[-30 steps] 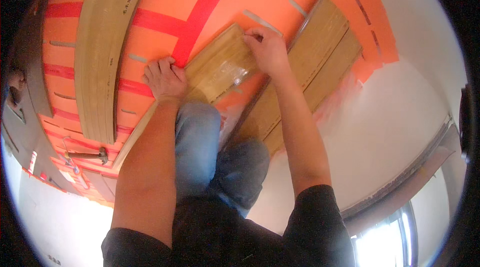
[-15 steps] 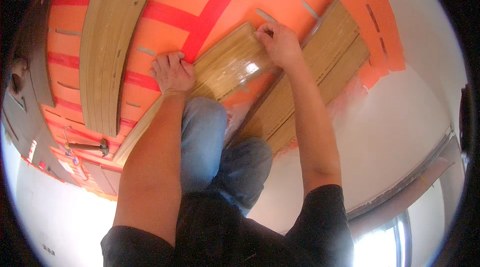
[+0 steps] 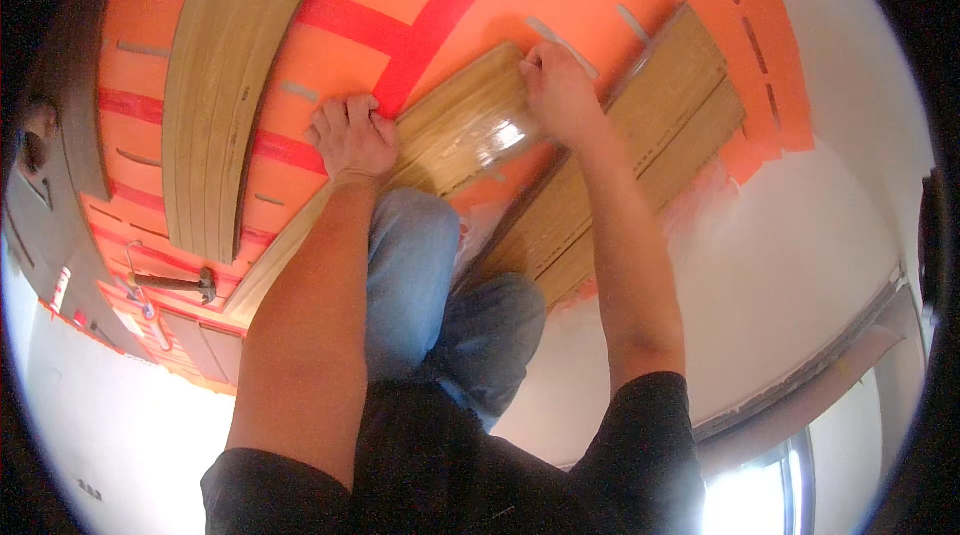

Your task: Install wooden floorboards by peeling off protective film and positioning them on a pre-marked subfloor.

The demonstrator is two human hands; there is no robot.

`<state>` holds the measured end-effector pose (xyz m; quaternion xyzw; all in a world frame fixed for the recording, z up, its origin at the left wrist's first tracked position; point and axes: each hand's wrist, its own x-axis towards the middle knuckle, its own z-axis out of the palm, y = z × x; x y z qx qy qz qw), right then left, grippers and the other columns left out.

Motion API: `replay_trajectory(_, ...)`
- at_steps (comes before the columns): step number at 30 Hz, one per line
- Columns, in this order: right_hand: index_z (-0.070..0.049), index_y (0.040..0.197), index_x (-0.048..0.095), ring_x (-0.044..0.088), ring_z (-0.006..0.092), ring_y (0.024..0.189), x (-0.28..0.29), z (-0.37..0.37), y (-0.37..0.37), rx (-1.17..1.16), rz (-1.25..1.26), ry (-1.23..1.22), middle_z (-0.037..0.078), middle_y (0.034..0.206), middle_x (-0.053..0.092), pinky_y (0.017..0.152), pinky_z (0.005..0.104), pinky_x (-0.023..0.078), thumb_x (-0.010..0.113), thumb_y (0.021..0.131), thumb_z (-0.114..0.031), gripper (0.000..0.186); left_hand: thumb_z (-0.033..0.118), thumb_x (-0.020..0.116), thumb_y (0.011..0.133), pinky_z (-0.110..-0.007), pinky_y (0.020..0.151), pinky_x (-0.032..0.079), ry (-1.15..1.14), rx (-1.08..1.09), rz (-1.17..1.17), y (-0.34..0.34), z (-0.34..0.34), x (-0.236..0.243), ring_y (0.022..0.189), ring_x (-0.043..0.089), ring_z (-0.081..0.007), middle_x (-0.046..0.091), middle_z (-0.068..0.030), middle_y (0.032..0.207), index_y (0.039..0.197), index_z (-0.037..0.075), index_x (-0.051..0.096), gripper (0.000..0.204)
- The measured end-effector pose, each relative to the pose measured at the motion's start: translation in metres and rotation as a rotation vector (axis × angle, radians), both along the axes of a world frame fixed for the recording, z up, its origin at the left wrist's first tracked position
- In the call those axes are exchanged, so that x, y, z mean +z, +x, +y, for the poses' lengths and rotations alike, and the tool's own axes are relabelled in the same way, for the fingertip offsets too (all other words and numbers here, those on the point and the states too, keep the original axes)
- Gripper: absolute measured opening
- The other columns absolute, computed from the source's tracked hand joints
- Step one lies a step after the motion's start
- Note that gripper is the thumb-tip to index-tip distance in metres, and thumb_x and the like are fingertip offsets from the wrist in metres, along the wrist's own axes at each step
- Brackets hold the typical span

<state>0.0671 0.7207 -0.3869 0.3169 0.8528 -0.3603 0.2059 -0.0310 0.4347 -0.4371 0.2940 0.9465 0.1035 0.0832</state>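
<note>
A light-brown wooden floorboard (image 3: 450, 140) lies aslant in front of me, its surface shining near the far end. My right hand (image 3: 562, 95) is closed on the board's far right corner, fingertips curled over the edge. Lower down, my left hand (image 3: 355, 138) grips the board's left edge, its bent fingers reaching over toward the orange underlay (image 3: 450, 65). Part of the board is hidden beneath my left hand and forearm. My jeans-clad knee (image 3: 412, 245) is beside the board.
On the right lie more floorboards (image 3: 650, 115), side by side. A stack of boards (image 3: 215, 95) stands on the left. Below it are a hammer (image 3: 180, 283) and a tube (image 3: 155, 323). Red tape (image 3: 440, 25) crosses the slotted underlay; pale bare floor (image 3: 780, 245) shows at right.
My right hand's fingers have curled more tightly at the board's corner. The left hand stays at the edge, its fingers slightly more bent. The whole view has shifted a little.
</note>
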Motion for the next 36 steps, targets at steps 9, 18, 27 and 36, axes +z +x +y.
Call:
replay_trajectory(9, 0.002, 0.097, 0.064, 0.065, 0.0425, 0.098, 0.006, -0.006, 0.003, -0.04, 0.145, 0.055, 0.026, 0.098, 0.067, 0.089, 0.05, 0.051, 0.059, 0.094, -0.013, 0.016, 0.029, 0.064, 0.077, -0.052, 0.087, 0.037, 0.017, 0.023, -0.015, 0.002, 0.001, -0.002, 0.104, 0.052, -0.0353, 0.055, -0.0106, 0.104, 0.098, 0.022, 0.062, 0.023)
replay_trajectory(18, 0.0, 0.094, 0.071, 0.069, 0.0366, 0.089, 0.02, -0.003, -0.006, -0.325, -0.025, -0.114, 0.021, 0.092, 0.072, 0.082, 0.0462, 0.054, 0.072, 0.091, -0.027, 0.027, 0.029, 0.064, 0.077, -0.052, 0.088, 0.037, -0.037, 0.019, -0.034, 0.001, 0.002, 0.003, 0.104, 0.052, -0.0355, 0.056, -0.0114, 0.104, 0.099, 0.022, 0.062, 0.023)
replay_trajectory(27, 0.002, 0.095, 0.067, 0.067, 0.0426, 0.096, 0.007, -0.004, -0.008, -0.015, -0.059, 0.015, 0.026, 0.098, 0.069, 0.087, 0.0524, 0.052, 0.063, 0.096, -0.022, 0.024, 0.03, 0.064, 0.078, -0.052, 0.088, 0.037, -0.017, 0.024, -0.037, 0.0, 0.002, 0.002, 0.103, 0.052, -0.0358, 0.055, -0.0113, 0.103, 0.098, 0.022, 0.062, 0.022)
replay_trajectory(36, 0.001, 0.094, 0.057, 0.063, 0.0411, 0.092, 0.003, -0.003, 0.001, -0.008, 0.038, -0.037, 0.024, 0.093, 0.065, 0.084, 0.048, 0.05, 0.06, 0.1, -0.015, 0.018, 0.03, 0.064, 0.077, -0.052, 0.086, 0.036, -0.001, 0.004, -0.005, 0.0, 0.0, -0.002, 0.103, 0.052, -0.0361, 0.055, -0.0111, 0.103, 0.095, 0.022, 0.063, 0.019)
